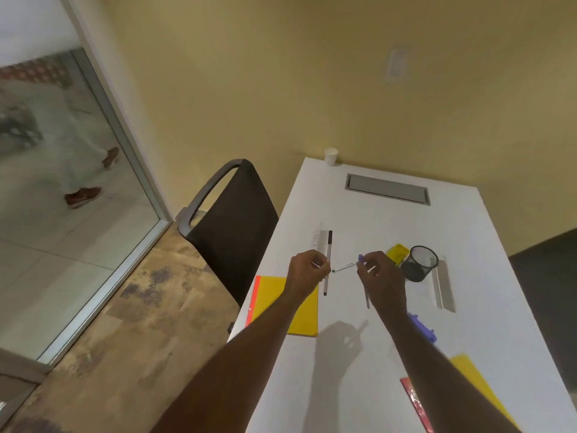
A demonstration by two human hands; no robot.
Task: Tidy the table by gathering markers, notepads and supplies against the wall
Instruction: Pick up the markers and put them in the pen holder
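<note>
My left hand (307, 270) is closed on a black-capped white marker (327, 260), held upright above the white table (359, 370). My right hand (382, 278) grips a blue-capped marker (365, 292), its cap up at the fingers. A third marker (343, 267) lies on the table between the two hands. A yellow notepad with a red edge (271, 295) lies under my left forearm. Another yellow pad (468, 370) with a red strip (415, 401) is partly hidden by my right arm. A black mesh cup (420, 264) stands right of my right hand, beside a yellow item (398, 253).
A purple object (423, 328) pokes out beside my right forearm. Two pale strips (318, 240) (443, 289) lie on the table. A white cup (331, 156) and a grey cable hatch (387, 189) are near the wall. A black chair (231, 229) stands at the table's left.
</note>
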